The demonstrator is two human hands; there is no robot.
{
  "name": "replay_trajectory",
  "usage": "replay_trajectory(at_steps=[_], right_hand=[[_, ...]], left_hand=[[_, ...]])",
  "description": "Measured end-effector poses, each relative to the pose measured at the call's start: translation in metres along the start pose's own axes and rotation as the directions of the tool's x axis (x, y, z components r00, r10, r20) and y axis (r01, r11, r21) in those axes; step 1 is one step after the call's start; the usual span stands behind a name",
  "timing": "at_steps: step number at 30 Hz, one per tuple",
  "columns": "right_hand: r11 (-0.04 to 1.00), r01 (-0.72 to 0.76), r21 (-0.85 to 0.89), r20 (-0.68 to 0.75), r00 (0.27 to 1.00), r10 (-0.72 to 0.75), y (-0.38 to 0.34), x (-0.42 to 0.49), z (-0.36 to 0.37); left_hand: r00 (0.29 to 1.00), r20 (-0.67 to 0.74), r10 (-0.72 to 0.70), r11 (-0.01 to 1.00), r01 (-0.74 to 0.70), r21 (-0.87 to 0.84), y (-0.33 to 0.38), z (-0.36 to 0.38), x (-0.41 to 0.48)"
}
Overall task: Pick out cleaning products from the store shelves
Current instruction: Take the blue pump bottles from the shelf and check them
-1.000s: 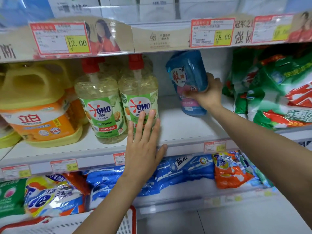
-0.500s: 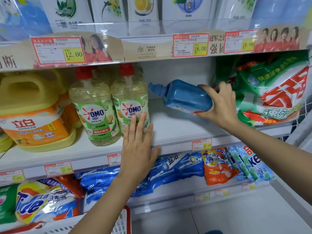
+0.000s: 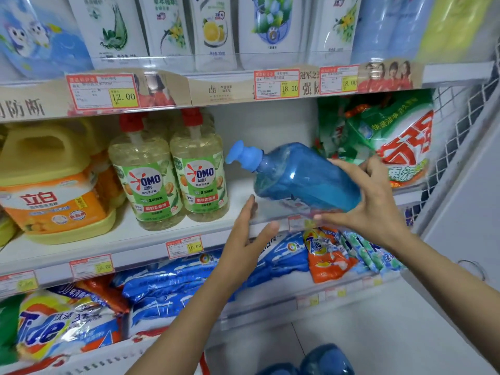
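A blue pump bottle (image 3: 300, 175) of blue liquid lies tilted on its side in the air, pump pointing left, in front of the middle shelf (image 3: 151, 240). My right hand (image 3: 370, 204) grips its base end from the right. My left hand (image 3: 244, 239) is held out with straight fingers just below and left of the bottle, close to it but apart, over the shelf's front edge.
Two clear OMO bottles (image 3: 173, 180) with red pumps and a yellow jug (image 3: 54, 182) stand on the same shelf to the left. Green detergent bags (image 3: 384, 136) fill its right end. Blue and orange powder bags (image 3: 284, 261) lie on the shelf below. A white basket rim (image 3: 89, 361) shows bottom left.
My right hand has drawn the blue bottle off the shelf, tipping it from upright to sideways and bringing it nearer. My left hand has left the OMO bottle and moved right, under the blue one.
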State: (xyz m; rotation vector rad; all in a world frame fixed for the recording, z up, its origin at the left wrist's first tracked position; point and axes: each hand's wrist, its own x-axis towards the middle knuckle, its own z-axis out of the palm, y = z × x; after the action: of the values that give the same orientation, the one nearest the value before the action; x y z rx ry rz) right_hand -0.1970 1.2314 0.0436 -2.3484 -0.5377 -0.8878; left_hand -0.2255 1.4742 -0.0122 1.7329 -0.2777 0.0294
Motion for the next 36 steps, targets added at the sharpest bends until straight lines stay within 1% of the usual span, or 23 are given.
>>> replay_trajectory(at_steps=[2, 5, 6, 8, 9, 11, 12, 13, 14, 15, 16, 17, 18, 20, 23, 26, 27, 29, 31, 32, 34, 35, 36], right_hand=[[0.976, -0.129, 0.174, 0.113, 0.987, 0.111, -0.018, -0.02, 0.0], [0.847, -0.368, 0.384, 0.313, 0.915, 0.256, -0.041, -0.048, 0.008], [0.769, -0.448, 0.456, 0.374, 0.88, 0.292, -0.047, -0.062, 0.014], [0.522, -0.596, 0.61, 0.514, 0.8, 0.311, -0.061, -0.083, 0.025], [0.429, -0.651, 0.627, 0.57, 0.758, 0.318, -0.069, -0.088, 0.029], [0.339, -0.769, 0.542, 0.682, 0.639, 0.356, -0.08, -0.091, 0.034], [0.276, -0.815, 0.51, 0.757, 0.578, 0.306, -0.078, -0.1, 0.032], [0.194, -0.868, 0.457, 0.811, 0.496, 0.31, -0.079, -0.106, 0.033], [0.163, -0.892, 0.421, 0.837, 0.452, 0.309, -0.083, -0.11, 0.037], [0.134, -0.894, 0.428, 0.834, 0.447, 0.323, -0.088, -0.112, 0.042], [0.038, -0.897, 0.44, 0.829, 0.422, 0.367, -0.092, -0.115, 0.048], [-0.025, -0.88, 0.475, 0.823, 0.433, 0.369, -0.094, -0.122, 0.05], [-0.042, -0.855, 0.516, 0.796, 0.462, 0.391, -0.092, -0.131, 0.054], [0.014, -0.839, 0.544, 0.728, 0.48, 0.489, -0.098, -0.133, 0.06], [0.212, -0.802, 0.558, 0.6, 0.567, 0.564, -0.104, -0.129, 0.06], [0.403, -0.741, 0.537, 0.562, 0.671, 0.484, -0.103, -0.133, 0.056], [0.436, -0.719, 0.541, 0.561, 0.695, 0.449, -0.1, -0.132, 0.053], [0.437, -0.689, 0.578, 0.553, 0.725, 0.411, -0.089, -0.13, 0.046], [0.401, -0.686, 0.608, 0.545, 0.727, 0.417, -0.081, -0.126, 0.041], [0.376, -0.705, 0.601, 0.563, 0.708, 0.427, -0.079, -0.126, 0.042], [0.342, -0.781, 0.523, 0.67, 0.624, 0.403, -0.08, -0.126, 0.048], [0.317, -0.816, 0.484, 0.733, 0.576, 0.362, -0.082, -0.128, 0.051], [0.279, -0.834, 0.476, 0.767, 0.548, 0.332, -0.084, -0.129, 0.054]], left_hand=[[0.999, 0.051, 0.018, 0.991, -0.011, -0.132, -0.003, 0.006, -0.01], [0.997, 0.065, -0.038, 0.953, 0.056, -0.299, -0.011, 0.01, -0.032], [0.997, 0.056, -0.055, 0.942, 0.07, -0.328, -0.014, 0.009, -0.04], [0.996, 0.021, -0.092, 0.945, 0.094, -0.313, -0.018, 0.006, -0.054], [0.992, 0.003, -0.125, 0.947, 0.121, -0.297, -0.02, 0.003, -0.061], [0.979, -0.025, -0.202, 0.937, 0.186, -0.295, -0.024, -0.004, -0.072], [0.971, -0.033, -0.235, 0.932, 0.215, -0.291, -0.025, -0.008, -0.076], [0.965, -0.028, -0.262, 0.93, 0.245, -0.275, -0.025, -0.011, -0.081], [0.958, -0.014, -0.286, 0.93, 0.274, -0.246, -0.025, -0.014, -0.083], [0.95, 0.008, -0.312, 0.927, 0.306, -0.215, -0.022, -0.015, -0.084], [0.938, 0.034, -0.345, 0.92, 0.345, -0.183, -0.021, -0.017, -0.086], [0.926, 0.054, -0.374, 0.913, 0.378, -0.153, -0.018, -0.02, -0.087], [0.916, 0.056, -0.397, 0.909, 0.401, -0.118, -0.016, -0.022, -0.087], [0.91, 0.01, -0.414, 0.909, 0.414, -0.047, -0.015, -0.023, -0.088], [0.935, -0.002, -0.354, 0.931, 0.352, -0.1, -0.007, -0.013, -0.094], [0.959, 0.002, -0.284, 0.957, 0.283, -0.059, -0.002, 0.003, -0.095], [0.96, -0.013, -0.28, 0.957, 0.278, -0.088, -0.003, 0.004, -0.094], [0.936, -0.021, -0.351, 0.918, 0.339, -0.204, -0.007, -0.001, -0.092], [0.913, 0.046, -0.406, 0.859, 0.398, -0.321, -0.015, -0.009, -0.093], [0.9, 0.096, -0.426, 0.813, 0.427, -0.396, -0.018, -0.011, -0.094], [0.862, 0.223, -0.455, 0.668, 0.496, -0.555, -0.023, -0.011, -0.096], [0.853, 0.277, -0.443, 0.625, 0.515, -0.587, -0.025, -0.011, -0.098], [0.854, 0.314, -0.414, 0.636, 0.519, -0.571, -0.028, -0.011, -0.099]])
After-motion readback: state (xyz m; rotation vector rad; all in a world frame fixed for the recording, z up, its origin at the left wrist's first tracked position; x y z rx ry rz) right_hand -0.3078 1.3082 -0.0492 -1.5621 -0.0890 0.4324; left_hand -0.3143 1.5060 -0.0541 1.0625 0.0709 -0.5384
